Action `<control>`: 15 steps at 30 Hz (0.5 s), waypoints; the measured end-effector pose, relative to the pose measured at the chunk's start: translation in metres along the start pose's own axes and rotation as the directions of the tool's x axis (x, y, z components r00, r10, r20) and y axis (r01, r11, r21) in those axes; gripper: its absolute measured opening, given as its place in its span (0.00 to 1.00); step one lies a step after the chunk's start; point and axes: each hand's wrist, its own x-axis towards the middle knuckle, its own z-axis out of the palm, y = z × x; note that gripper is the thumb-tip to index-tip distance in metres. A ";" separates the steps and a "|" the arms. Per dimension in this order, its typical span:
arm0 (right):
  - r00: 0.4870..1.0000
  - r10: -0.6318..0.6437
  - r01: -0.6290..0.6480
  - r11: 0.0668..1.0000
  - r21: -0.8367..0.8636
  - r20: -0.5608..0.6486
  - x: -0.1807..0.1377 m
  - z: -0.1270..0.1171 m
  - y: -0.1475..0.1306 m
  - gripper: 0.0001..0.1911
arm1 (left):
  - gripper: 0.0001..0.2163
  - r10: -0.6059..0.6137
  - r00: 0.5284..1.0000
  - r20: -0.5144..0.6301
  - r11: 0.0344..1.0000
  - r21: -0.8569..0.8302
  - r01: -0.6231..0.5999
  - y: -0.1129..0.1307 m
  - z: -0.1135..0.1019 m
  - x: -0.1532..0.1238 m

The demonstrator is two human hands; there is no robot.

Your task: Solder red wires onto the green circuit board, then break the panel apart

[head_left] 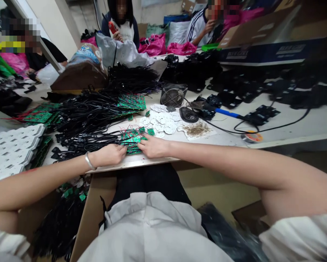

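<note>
A green circuit board panel (132, 138) with thin red wires lies near the table's front edge, between my two hands. At its left edge is my left hand (111, 154), fingers curled together beside the black cables (98, 140); what they pinch is hidden. My right hand (154, 146) has its thumb and fingers closed on the panel's right edge. Small green board pieces (150, 131) lie just beyond the right fingers. White round plates (163, 122) are heaped behind that hand.
A soldering iron (226, 113) with a blue handle, a small fan (173, 96) and a solder spool (251, 137) stand at the right. More cables (84, 105) are piled behind. White trays (13, 149) are stacked left. Other people sit across the table.
</note>
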 end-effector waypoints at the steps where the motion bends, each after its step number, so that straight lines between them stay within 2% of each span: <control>1: 1.000 0.006 -0.006 1.000 0.009 -0.013 -0.001 0.001 0.001 0.17 | 0.15 -0.032 0.999 -0.021 0.999 -0.004 0.032 0.000 0.001 -0.001; 4: 0.999 -0.011 0.012 1.000 0.011 -0.038 -0.003 0.006 0.003 0.18 | 0.17 -0.069 0.996 -0.047 0.998 0.006 0.069 0.002 0.005 -0.003; 10: 0.998 -0.055 0.055 0.997 -0.055 0.007 -0.002 0.004 -0.004 0.16 | 0.16 0.034 0.998 0.056 0.999 0.028 -0.036 -0.001 -0.005 0.005; 15: 0.996 -0.027 0.032 0.998 -0.062 0.079 0.005 -0.007 -0.010 0.15 | 0.16 0.066 0.996 0.061 0.998 0.009 -0.067 -0.006 -0.014 0.006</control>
